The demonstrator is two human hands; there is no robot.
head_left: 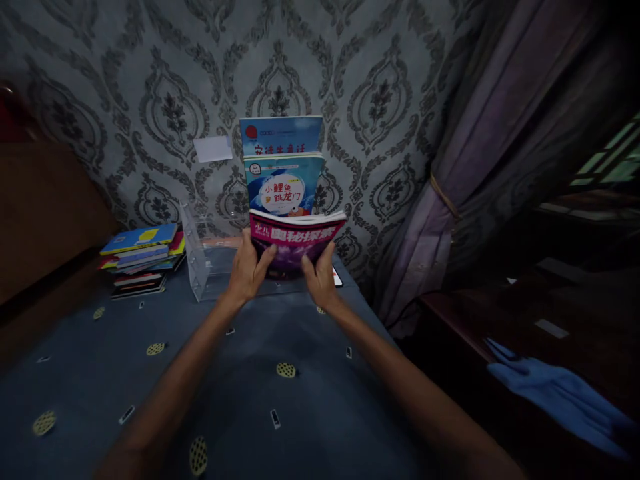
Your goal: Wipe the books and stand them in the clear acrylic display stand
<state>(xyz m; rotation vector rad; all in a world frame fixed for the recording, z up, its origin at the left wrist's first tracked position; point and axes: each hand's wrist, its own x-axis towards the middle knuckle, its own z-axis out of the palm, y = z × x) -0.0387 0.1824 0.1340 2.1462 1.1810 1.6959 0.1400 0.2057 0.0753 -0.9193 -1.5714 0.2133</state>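
Note:
A purple and magenta magazine (pixel 295 248) is gripped by its two sides, its cover towards me and slightly bent. My left hand (pixel 246 270) closes on its left edge with the thumb on the front. On the right edge my right hand (pixel 320 277) does the same. Behind the magazine, a blue-green picture book (pixel 284 183) stands upright, and a taller blue book (pixel 281 133) rises behind that one. A clear plastic rack (pixel 197 257) stands on the table around their lower part; the magazine hides where the books rest.
Left of the rack lies a stack of books (pixel 143 257). A phone-like object (pixel 337 276) peeks out right of the magazine. The table has a dark blue patterned cloth (pixel 240 393). A tied curtain (pixel 425 247) hangs at right, near a blue cloth item (pixel 555 390).

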